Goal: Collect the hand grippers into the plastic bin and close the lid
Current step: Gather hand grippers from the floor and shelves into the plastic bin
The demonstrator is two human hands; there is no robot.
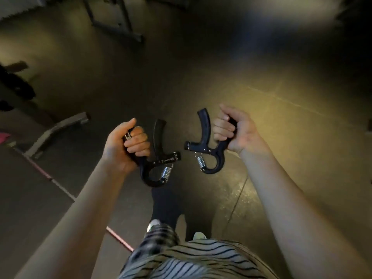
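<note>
One black hand gripper (pixel 159 158) is clasped by the curled fingers of the left hand (pixel 124 146); another hand gripper (pixel 205 146) is clasped likewise by the right hand (pixel 235 129), above the floor (pixel 281 87).

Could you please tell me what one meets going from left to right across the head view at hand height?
Grey metal bench foot → left hand → black plastic hand gripper with steel spring, which it grips → second black spring hand gripper → right hand, gripping it.
</note>
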